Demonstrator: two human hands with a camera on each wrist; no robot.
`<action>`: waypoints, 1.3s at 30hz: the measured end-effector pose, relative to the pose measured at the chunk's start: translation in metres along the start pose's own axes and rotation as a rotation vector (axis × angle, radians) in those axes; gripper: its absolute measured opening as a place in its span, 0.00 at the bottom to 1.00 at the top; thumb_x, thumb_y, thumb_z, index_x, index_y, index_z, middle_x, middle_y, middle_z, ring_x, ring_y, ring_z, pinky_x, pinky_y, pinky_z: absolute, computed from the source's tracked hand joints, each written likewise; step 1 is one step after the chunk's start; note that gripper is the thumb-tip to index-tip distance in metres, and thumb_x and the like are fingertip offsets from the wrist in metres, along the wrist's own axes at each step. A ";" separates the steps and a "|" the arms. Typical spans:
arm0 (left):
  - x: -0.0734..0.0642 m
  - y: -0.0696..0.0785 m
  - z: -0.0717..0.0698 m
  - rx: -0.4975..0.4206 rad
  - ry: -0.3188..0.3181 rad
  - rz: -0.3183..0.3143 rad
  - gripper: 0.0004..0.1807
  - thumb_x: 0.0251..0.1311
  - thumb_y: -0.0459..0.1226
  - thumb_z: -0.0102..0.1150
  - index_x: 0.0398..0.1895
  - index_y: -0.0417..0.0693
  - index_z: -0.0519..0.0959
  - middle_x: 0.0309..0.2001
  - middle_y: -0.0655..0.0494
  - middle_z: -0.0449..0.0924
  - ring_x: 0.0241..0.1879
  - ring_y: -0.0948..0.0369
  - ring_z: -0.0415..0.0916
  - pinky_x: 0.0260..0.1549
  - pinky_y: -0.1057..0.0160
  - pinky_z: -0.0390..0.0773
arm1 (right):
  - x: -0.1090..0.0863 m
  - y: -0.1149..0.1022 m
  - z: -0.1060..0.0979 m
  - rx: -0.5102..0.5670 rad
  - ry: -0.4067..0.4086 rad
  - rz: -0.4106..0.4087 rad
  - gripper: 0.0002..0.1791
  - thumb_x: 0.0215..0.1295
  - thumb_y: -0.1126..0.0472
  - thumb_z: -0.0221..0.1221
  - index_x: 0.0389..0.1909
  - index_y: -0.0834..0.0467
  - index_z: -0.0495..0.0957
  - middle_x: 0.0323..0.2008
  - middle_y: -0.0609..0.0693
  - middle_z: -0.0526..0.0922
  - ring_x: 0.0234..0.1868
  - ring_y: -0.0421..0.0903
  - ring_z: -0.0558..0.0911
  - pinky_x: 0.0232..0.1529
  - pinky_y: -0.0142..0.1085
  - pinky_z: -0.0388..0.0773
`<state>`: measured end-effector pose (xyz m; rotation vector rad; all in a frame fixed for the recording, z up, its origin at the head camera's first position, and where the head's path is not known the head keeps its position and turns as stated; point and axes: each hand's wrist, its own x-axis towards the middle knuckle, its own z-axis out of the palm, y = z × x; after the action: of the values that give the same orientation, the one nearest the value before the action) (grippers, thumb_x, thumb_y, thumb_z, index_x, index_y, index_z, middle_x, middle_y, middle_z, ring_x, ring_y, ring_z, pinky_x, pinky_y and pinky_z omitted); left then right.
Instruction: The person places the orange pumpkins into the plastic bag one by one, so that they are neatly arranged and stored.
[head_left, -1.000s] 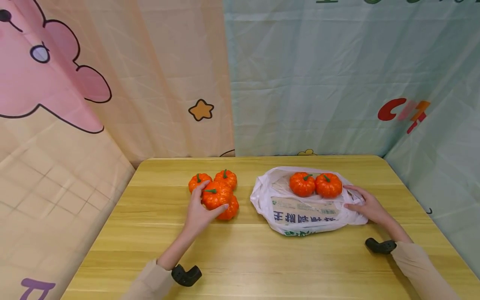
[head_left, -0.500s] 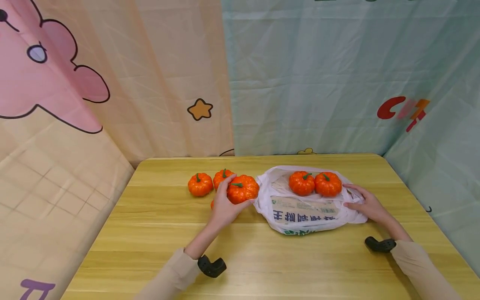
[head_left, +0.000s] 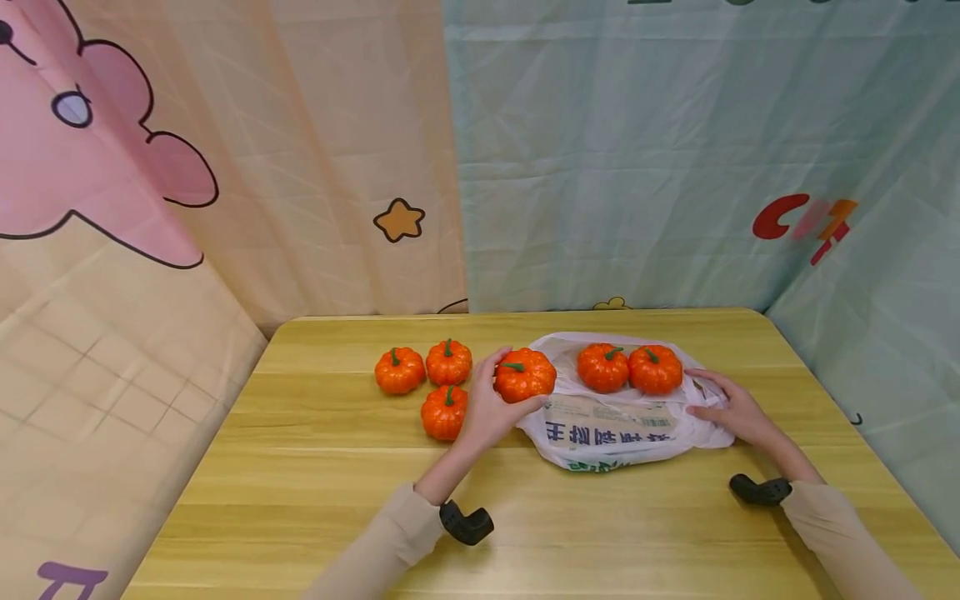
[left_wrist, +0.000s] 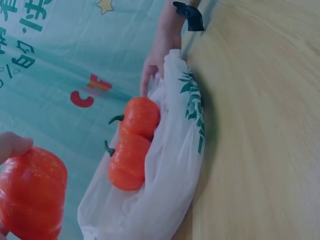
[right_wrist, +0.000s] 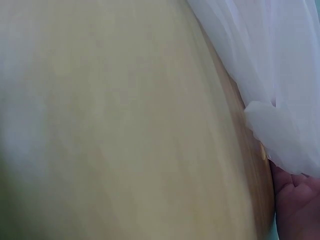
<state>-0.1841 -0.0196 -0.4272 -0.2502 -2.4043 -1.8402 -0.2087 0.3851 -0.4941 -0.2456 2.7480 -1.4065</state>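
Observation:
My left hand (head_left: 491, 410) grips a small orange pumpkin (head_left: 527, 375) between thumb and fingers, over the left rim of a white plastic bag (head_left: 622, 457). In the left wrist view this pumpkin (left_wrist: 34, 192) is raised beside the bag (left_wrist: 172, 165). Two more pumpkins, a left one (head_left: 602, 367) and a right one (head_left: 656, 370), sit side by side in the bag's opening. At the bag's right end my right hand (head_left: 738, 410) holds its edge between thumb and fingers. Only part of that hand (right_wrist: 298, 202) shows in the right wrist view, below bunched plastic.
Left of the bag, three pumpkins stand on the wooden table (head_left: 300, 475): one at far left (head_left: 400, 371), one behind (head_left: 449, 362) and one in front (head_left: 443, 413), close to my left wrist. Printed curtains (head_left: 360, 150) hang behind the table and along both sides.
My left hand has lifted a pumpkin off the group and carried it right, to the bag's left rim. The front pumpkin is now uncovered. My right hand has stayed at the bag.

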 end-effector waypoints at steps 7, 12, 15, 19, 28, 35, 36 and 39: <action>0.007 0.000 0.016 0.033 -0.014 0.007 0.44 0.43 0.43 0.74 0.67 0.50 0.65 0.61 0.45 0.63 0.59 0.49 0.67 0.58 0.47 0.73 | 0.000 -0.001 0.000 -0.001 -0.008 -0.007 0.37 0.60 0.63 0.64 0.67 0.67 0.60 0.69 0.73 0.55 0.68 0.74 0.50 0.62 0.73 0.46; 0.013 -0.001 0.027 0.056 -0.013 0.012 0.45 0.42 0.44 0.75 0.68 0.50 0.66 0.59 0.45 0.63 0.58 0.48 0.69 0.57 0.47 0.74 | 0.001 0.001 -0.001 -0.006 -0.002 -0.006 0.36 0.61 0.61 0.64 0.67 0.67 0.60 0.68 0.74 0.55 0.68 0.74 0.50 0.62 0.73 0.45; 0.017 -0.004 0.034 0.088 -0.020 0.006 0.46 0.43 0.44 0.75 0.68 0.53 0.65 0.59 0.47 0.63 0.58 0.50 0.69 0.57 0.49 0.74 | 0.001 0.001 -0.001 -0.011 -0.003 0.001 0.37 0.61 0.59 0.64 0.67 0.66 0.60 0.68 0.74 0.54 0.68 0.74 0.49 0.62 0.73 0.44; 0.023 -0.008 0.043 0.126 -0.022 0.010 0.45 0.43 0.46 0.75 0.68 0.55 0.65 0.59 0.48 0.63 0.58 0.51 0.68 0.57 0.50 0.75 | 0.001 0.001 -0.001 -0.012 0.002 -0.004 0.37 0.60 0.58 0.64 0.67 0.65 0.61 0.68 0.74 0.55 0.68 0.74 0.49 0.62 0.73 0.44; 0.033 -0.012 0.057 0.185 -0.004 0.013 0.44 0.43 0.47 0.74 0.68 0.57 0.66 0.56 0.50 0.65 0.57 0.52 0.68 0.55 0.49 0.76 | -0.001 -0.001 0.001 0.002 0.017 -0.082 0.35 0.59 0.64 0.64 0.65 0.68 0.63 0.66 0.75 0.58 0.67 0.75 0.51 0.61 0.73 0.45; 0.040 -0.019 0.062 0.285 0.023 0.037 0.44 0.42 0.48 0.74 0.67 0.56 0.67 0.56 0.49 0.66 0.57 0.54 0.64 0.55 0.50 0.75 | -0.001 -0.001 0.001 -0.004 0.010 -0.048 0.35 0.59 0.64 0.64 0.66 0.68 0.62 0.67 0.74 0.57 0.67 0.75 0.51 0.62 0.73 0.45; 0.041 -0.021 0.062 0.297 0.029 0.042 0.44 0.42 0.48 0.74 0.67 0.56 0.67 0.55 0.50 0.66 0.57 0.54 0.64 0.54 0.50 0.75 | -0.001 -0.001 0.001 -0.006 0.009 -0.046 0.35 0.59 0.63 0.64 0.66 0.68 0.62 0.67 0.74 0.57 0.67 0.74 0.51 0.62 0.73 0.45; 0.044 -0.023 0.064 0.330 0.043 0.052 0.44 0.41 0.48 0.74 0.66 0.55 0.68 0.54 0.49 0.68 0.56 0.54 0.63 0.53 0.50 0.74 | 0.000 -0.002 0.000 -0.010 0.005 -0.038 0.36 0.59 0.63 0.64 0.66 0.68 0.61 0.68 0.74 0.56 0.68 0.75 0.50 0.62 0.72 0.45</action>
<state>-0.2301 0.0390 -0.4579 -0.2376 -2.5917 -1.3829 -0.2082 0.3845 -0.4926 -0.2967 2.7697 -1.4037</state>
